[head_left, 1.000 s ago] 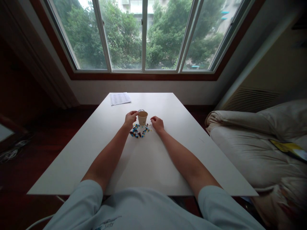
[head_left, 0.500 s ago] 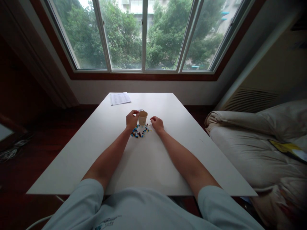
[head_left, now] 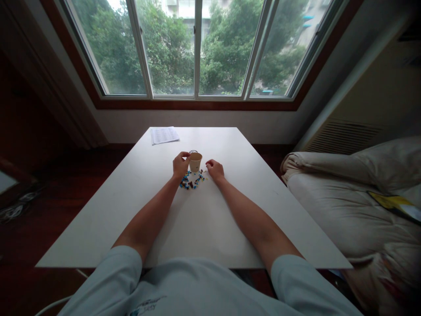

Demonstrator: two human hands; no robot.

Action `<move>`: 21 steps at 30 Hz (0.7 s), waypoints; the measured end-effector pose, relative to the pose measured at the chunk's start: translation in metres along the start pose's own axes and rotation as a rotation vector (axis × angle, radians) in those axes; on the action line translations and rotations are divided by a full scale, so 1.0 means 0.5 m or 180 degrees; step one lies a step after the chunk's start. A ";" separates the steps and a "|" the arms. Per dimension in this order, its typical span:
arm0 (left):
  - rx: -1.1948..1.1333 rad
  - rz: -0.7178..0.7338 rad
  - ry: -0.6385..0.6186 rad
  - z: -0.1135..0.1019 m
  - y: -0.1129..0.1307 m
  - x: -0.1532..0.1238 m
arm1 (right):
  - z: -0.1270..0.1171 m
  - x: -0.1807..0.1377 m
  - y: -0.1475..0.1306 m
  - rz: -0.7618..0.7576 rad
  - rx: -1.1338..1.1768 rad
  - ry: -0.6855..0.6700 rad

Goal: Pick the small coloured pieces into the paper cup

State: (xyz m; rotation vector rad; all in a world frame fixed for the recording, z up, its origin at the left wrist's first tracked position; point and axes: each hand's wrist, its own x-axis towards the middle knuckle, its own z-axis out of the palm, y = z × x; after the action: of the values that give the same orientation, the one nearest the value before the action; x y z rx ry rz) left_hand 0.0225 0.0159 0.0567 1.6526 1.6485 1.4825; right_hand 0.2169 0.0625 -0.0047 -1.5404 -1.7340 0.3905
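Observation:
A small tan paper cup [head_left: 195, 161] stands upright on the white table [head_left: 197, 219]. In front of it lies a scatter of several small coloured pieces [head_left: 192, 180], blue, red and yellow. My left hand [head_left: 180, 165] is beside the cup's left rim with its fingertips pinched together; whatever they hold is too small to make out. My right hand [head_left: 215, 170] rests curled on the table just right of the pieces, fingers closed.
A sheet of printed paper [head_left: 164, 135] lies at the table's far left corner. A bed with pale bedding [head_left: 355, 193] and a yellow booklet [head_left: 394, 204] is on the right. A wide window [head_left: 197, 48] faces me, with dark floor on the left.
My left hand shifted slightly right, closer over the pieces by the cup, then held still. My right hand has hardly moved.

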 end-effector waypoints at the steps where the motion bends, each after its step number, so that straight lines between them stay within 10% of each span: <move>1: -0.0012 0.0012 -0.0002 0.001 -0.001 0.000 | 0.000 0.000 0.000 0.0003 -0.0001 0.0002; 21: -0.0102 0.0093 0.0115 -0.006 -0.004 0.006 | 0.002 0.009 0.012 -0.0009 -0.0014 -0.0212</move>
State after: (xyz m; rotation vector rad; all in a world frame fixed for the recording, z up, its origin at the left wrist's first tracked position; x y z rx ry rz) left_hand 0.0184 0.0182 0.0572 1.6486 1.6173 1.5535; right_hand 0.2205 0.0681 -0.0080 -1.5438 -1.7890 0.4413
